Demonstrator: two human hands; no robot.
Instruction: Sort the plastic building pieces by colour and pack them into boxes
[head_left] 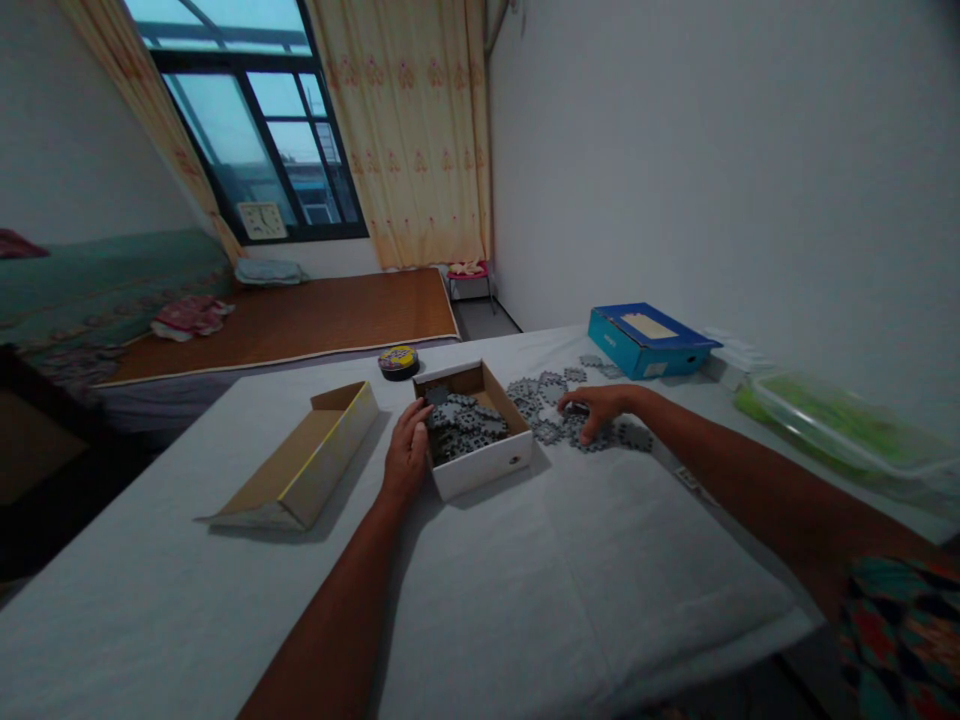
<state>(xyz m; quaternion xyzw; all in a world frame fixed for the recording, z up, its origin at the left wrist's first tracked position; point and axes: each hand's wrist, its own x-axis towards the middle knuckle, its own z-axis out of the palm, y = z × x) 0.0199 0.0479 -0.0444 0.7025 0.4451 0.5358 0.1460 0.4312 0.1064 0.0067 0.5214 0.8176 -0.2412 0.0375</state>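
Observation:
My left hand (pixel 406 450) rests against the left wall of a small open cardboard box (pixel 484 476), its fingers hooked at the rim. Grey toothed gear-like pieces (pixel 461 428) are heaped inside the box. To the right of it, more of these grey gear pieces (pixel 551 385) lie loose in a spread-out pile on the white cloth. My right hand (pixel 596 408) reaches down over that pile, thumb and fingers apart, with the fingertips at the pieces. No piece shows lifted in it.
A second open cardboard tray (pixel 330 455) lies to the left on the white-covered table (pixel 142 560). Behind the box is a round black-and-yellow tin (pixel 398 362). A blue box (pixel 649 340) and a clear plastic container (pixel 840 420) with green contents stand along the wall.

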